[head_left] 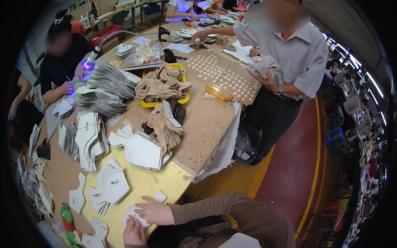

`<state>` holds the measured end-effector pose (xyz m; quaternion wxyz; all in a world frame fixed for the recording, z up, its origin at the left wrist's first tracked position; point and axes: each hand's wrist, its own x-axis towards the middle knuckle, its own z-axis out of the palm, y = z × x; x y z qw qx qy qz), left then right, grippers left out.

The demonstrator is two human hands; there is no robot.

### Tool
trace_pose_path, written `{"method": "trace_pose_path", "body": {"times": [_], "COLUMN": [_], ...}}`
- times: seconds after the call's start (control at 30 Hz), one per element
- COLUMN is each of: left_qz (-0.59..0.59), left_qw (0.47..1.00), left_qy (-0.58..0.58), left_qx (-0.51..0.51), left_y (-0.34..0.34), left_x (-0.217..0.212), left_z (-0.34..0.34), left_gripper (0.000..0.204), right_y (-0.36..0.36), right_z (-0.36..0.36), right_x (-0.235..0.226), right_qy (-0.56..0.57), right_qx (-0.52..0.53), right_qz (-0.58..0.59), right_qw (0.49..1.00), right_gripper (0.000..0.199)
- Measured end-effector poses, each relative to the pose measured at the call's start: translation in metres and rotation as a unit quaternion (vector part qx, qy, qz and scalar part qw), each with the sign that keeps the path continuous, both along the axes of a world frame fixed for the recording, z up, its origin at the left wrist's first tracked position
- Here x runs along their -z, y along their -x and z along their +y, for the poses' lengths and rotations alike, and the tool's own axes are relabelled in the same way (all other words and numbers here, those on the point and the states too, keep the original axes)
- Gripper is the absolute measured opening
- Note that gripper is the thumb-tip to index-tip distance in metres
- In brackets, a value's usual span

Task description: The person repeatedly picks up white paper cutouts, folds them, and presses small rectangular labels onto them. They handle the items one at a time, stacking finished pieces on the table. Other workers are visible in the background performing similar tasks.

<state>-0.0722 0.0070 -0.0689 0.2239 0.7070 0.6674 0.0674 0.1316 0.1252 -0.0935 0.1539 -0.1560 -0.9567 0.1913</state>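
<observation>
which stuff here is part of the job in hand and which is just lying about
Likely part of the job:
white piece under the hands
overlapping white pieces on the yellow board
yellow board beneath the work

Seemingly just lying about:
green bottle at the near left
orange bottle across the table
blue stool on the floor

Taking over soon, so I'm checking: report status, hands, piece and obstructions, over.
Right hand over white piece, left hand at its near edge. Piece partly covered. Small white tab beside right hand.
</observation>
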Motion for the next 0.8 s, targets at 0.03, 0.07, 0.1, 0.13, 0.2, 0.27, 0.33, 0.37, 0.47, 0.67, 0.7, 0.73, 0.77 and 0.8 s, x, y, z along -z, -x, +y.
{"method": "trace_pose_path", "body": {"times": [0.03,0.07,0.1,0.13,0.2,0.27,0.33,0.37,0.47,0.67,0.7,0.73,0.77,0.8], "left_qz": [0.002,0.002,0.003,0.004,0.002,0.001,0.001,0.0,-0.004,-0.017,-0.014,-0.01,-0.015,-0.019], "left_qw": [1.0,1.0,1.0,1.0,1.0,1.0,1.0,1.0,1.0,1.0,1.0,1.0,1.0,1.0], "left_qy": [0.002,0.003,0.004,0.005,0.007,0.007,0.006,0.004,-0.001,-0.006,-0.01,-0.014,-0.008,-0.003], "left_qx": [0.0,-0.001,-0.002,-0.003,-0.003,-0.004,-0.006,-0.004,-0.001,0.007,0.014,0.019,0.016,0.009], "left_y": [0.0,-0.001,-0.001,-0.002,-0.002,-0.003,-0.003,-0.003,-0.002,0.009,0.011,0.012,0.012,0.012], "left_x": [0.0,-0.001,-0.001,-0.002,-0.003,-0.004,-0.004,-0.004,-0.001,0.014,0.017,0.018,0.019,0.018], "left_z": [0.0,0.0,0.0,0.0,0.0,0.0,0.0,0.0,-0.001,-0.002,-0.001,-0.001,0.0,0.0], "left_gripper": [0.042,0.043,0.043,0.043,0.043,0.043,0.043,0.043,0.042,0.044,0.045,0.046,0.045,0.045], "right_y": [-0.001,-0.002,-0.003,-0.004,-0.005,-0.006,-0.006,-0.006,-0.004,-0.004,-0.004,-0.004,-0.003,-0.002], "right_z": [0.001,0.001,0.002,0.003,0.003,0.004,0.004,0.004,0.004,0.003,0.003,0.003,0.003,0.004], "right_x": [-0.002,-0.005,-0.007,-0.009,-0.013,-0.015,-0.016,-0.016,-0.014,-0.011,-0.011,-0.012,-0.013,-0.014], "right_qy": [0.008,0.001,0.003,0.011,0.007,0.008,0.01,0.002,-0.007,0.006,0.006,0.005,0.0,-0.007], "right_qx": [-0.003,-0.008,-0.013,-0.017,-0.023,-0.023,-0.019,-0.021,-0.022,-0.021,-0.022,-0.022,-0.02,-0.017], "right_qz": [-0.008,-0.009,-0.015,-0.021,-0.028,-0.029,-0.026,-0.034,-0.043,-0.034,-0.041,-0.034,-0.054,-0.06], "right_qw": [1.0,1.0,1.0,1.0,0.999,0.999,0.999,0.999,0.999,0.999,0.999,0.999,0.998,0.998], "right_gripper": [0.02,0.02,0.02,0.02,0.02,0.02,0.02,0.02,0.02,0.02,0.018,0.017,0.017,0.018]}}
